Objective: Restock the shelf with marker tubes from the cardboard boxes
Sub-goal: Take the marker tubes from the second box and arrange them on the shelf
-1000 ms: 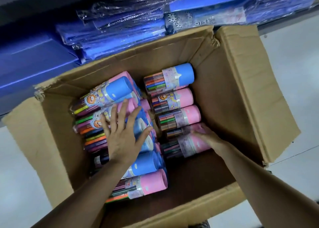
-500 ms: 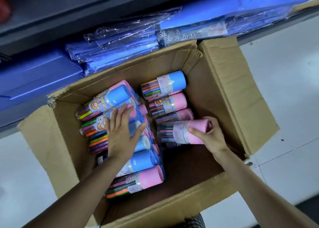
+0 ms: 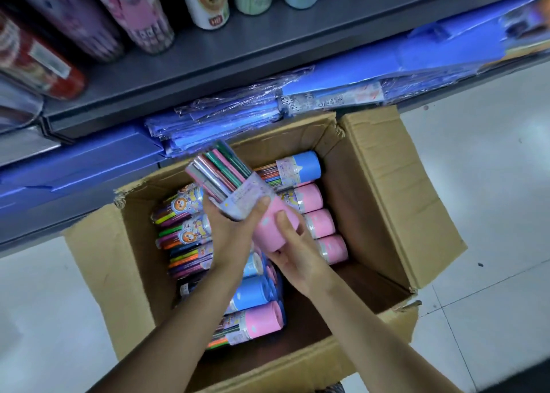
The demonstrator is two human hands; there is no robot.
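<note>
Near edge is cutting off both forearms. The cardboard box [image 3: 395,190] is sitting open on the pale floor [image 3: 491,160], its near flap partly out of view.

Inside it, marker tubes are lying in two rows: the left row [image 3: 253,322] is partly hiding under the arms, so the count is unclear; the right row [image 3: 309,198] is showing four caps, three pink and a blue one farthest.

Above the box middle, both hands are holding one pink-capped marker tube [image 3: 235,190], tilted, clear end pointing far-left. The left hand [image 3: 230,232] is curling around the label band, thumb on top. The right hand [image 3: 293,251] is gripping the pink cap, thumb pressing its upper side, fingers wrapped beneath and mostly hidden.

Farther, blue wrapped packs [image 3: 226,122] are sitting on the lowest shelf, print unreadable. The grey shelf [image 3: 268,53] above is carrying upright canisters [image 3: 205,3], blurred and cropped at the top.
</note>
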